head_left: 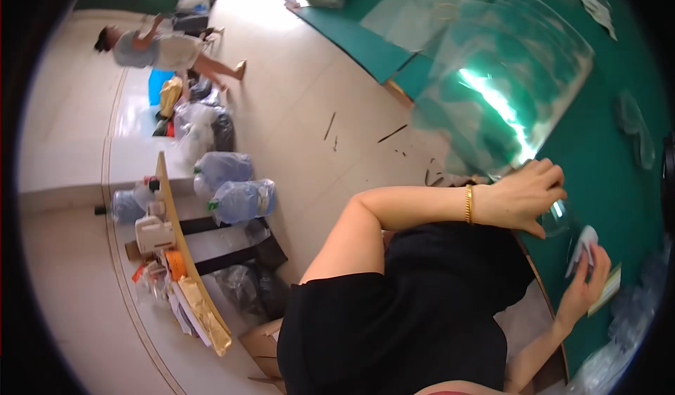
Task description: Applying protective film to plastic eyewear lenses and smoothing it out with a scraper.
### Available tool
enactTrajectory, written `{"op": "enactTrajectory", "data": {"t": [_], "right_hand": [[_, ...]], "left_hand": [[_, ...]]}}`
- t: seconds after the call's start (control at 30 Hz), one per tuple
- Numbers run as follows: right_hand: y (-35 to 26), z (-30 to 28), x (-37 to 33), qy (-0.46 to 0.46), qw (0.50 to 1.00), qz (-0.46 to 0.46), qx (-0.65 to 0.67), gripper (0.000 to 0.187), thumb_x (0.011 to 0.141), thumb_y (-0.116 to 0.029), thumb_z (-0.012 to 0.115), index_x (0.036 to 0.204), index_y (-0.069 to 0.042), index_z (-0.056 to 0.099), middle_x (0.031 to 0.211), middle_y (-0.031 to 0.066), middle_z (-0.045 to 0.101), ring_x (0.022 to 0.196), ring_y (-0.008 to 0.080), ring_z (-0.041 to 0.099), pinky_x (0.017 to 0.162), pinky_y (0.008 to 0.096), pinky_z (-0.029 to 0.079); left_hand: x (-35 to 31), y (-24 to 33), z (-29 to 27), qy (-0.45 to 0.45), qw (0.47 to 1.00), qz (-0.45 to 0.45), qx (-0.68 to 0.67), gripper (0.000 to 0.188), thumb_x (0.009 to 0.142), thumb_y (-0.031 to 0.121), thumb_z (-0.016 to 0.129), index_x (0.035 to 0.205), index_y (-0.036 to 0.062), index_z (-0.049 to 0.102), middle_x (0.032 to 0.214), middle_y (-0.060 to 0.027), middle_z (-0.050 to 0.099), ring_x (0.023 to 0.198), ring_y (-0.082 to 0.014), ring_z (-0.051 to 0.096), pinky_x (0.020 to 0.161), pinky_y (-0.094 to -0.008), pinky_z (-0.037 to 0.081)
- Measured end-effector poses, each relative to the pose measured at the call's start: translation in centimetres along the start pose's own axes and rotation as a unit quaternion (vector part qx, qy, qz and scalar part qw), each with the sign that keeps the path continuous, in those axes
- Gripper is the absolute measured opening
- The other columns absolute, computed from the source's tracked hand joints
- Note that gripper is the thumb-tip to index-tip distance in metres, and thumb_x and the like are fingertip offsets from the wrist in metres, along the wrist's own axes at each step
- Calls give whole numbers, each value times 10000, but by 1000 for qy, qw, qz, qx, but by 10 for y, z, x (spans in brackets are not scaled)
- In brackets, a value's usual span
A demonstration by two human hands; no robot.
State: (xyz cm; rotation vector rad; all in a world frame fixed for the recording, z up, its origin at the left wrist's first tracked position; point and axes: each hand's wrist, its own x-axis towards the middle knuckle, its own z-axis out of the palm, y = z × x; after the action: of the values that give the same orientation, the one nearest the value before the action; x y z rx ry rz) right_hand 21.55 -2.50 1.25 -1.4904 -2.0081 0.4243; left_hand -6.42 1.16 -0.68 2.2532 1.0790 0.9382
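Note:
My left hand [524, 196], with a gold bracelet on its wrist, bends over the green table [605, 177]. Its fingers and thumb curl around a clear plastic piece [557, 215], mostly hidden under the palm. Lower right, my right hand [587, 282] pinches a small white cloth or pad [582, 249] between thumb and fingers. Just beyond my left hand lies a stack of clear, shiny plastic sheets [541, 78], reflecting a bright streak of light. A flat strip with a pale yellow edge [606, 291] lies beside my right hand.
Crumpled clear plastic [626, 332] is heaped at the lower right, and a clear piece [635, 129] lies at the table's far right. On the left are big water jugs [242, 199], a loaded shelf [184, 254] and bags [200, 128]. A person [165, 49] stands on the floor beyond.

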Motion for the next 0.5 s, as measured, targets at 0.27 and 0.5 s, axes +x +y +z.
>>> {"op": "enactTrajectory", "data": {"t": [0.27, 0.5], "right_hand": [[-45, 34, 53, -141, 982, -126, 13, 255, 872, 92, 604, 1110, 1, 614, 1051, 132, 585, 945, 299, 618, 791, 352, 509], [-49, 32, 30, -141, 978, -152, 28, 222, 850, 101, 622, 1051, 7, 612, 1028, 136, 595, 909, 307, 623, 751, 362, 507]], "left_hand": [[-9, 8, 5, 23, 1000, -17, 0, 634, 602, 330, 893, 1098, 19, 649, 1107, -114, 522, 1024, -275, 485, 868, -366, 430], [-12, 10, 10, 10, 1000, -23, -12, 618, 586, 324, 895, 1072, 13, 676, 1108, -109, 544, 1041, -281, 497, 893, -373, 429]]}}
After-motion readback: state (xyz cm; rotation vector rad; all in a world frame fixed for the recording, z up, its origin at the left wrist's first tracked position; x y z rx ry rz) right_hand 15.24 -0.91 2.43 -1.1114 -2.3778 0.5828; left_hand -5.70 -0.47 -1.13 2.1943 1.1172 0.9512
